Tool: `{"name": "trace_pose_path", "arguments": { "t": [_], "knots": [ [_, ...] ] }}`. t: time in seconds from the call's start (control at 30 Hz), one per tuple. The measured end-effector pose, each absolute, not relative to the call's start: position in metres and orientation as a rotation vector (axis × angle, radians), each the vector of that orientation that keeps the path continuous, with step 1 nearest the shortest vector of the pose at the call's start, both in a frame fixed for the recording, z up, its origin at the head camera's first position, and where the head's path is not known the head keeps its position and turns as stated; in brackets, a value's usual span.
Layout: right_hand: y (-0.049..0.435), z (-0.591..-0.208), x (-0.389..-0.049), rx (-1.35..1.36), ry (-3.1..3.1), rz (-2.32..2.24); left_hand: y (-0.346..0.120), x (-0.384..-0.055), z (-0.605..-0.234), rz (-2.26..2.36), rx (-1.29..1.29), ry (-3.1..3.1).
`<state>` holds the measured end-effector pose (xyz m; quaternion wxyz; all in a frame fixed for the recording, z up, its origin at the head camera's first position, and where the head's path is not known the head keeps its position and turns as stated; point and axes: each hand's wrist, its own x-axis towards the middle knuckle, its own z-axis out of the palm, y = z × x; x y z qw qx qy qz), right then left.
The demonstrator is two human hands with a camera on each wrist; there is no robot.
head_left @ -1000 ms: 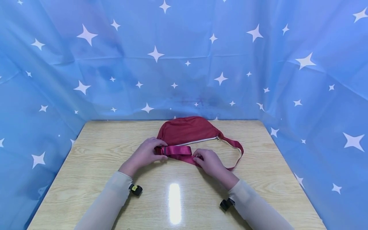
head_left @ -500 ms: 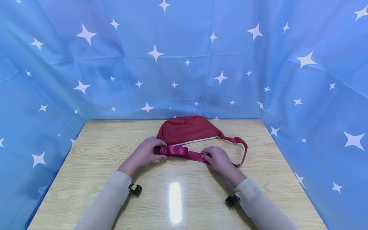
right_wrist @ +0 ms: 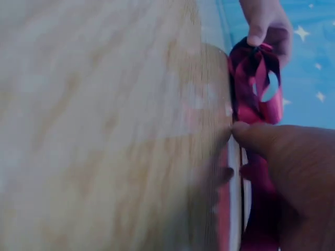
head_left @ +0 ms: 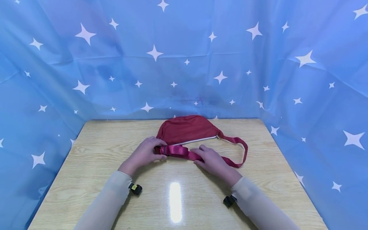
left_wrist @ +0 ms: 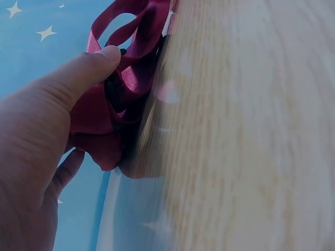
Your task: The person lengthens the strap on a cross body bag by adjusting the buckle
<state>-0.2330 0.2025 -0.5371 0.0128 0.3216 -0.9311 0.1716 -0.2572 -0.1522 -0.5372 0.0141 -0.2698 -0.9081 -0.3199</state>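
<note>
A dark red waist bag (head_left: 188, 129) lies flat near the back of the table, its silvery zip along the front side. Its magenta strap (head_left: 178, 150) runs in front of the bag, doubled into a loop near a dark buckle. My left hand (head_left: 145, 152) pinches the strap by that buckle, thumb in front; in the left wrist view the thumb presses on the folded webbing (left_wrist: 133, 78). My right hand (head_left: 211, 159) lies over the strap further right, thumb and forefinger parted on either side of it. In the right wrist view the thumb (right_wrist: 261, 137) crosses the webbing.
The wood-grain table (head_left: 120, 198) carries a bright light reflection at its front middle. A blue curtain (head_left: 184, 73) with white stars hangs behind and at both sides. The strap's far loop (head_left: 245, 150) curves out to the right of the bag.
My right hand drew the strap to the right, shrinking the doubled loop, then loosened its fingers and slid back left along it. My left hand stays at the buckle.
</note>
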Motion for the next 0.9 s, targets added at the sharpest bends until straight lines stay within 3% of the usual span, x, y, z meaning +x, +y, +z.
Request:
{"name": "trace_pose_path", "arguments": {
  "t": [0.47, 0.9],
  "knots": [
    [0.213, -0.529, -0.239, 1.134, -2.689, 0.466, -0.153, -0.257, -0.538, -1.002, -0.831, -2.818],
    [0.246, -0.531, -0.245, 1.001, -2.755, 0.531, -0.156, -0.260, -0.541, -1.002, -0.827, -2.819]
  ]
}}
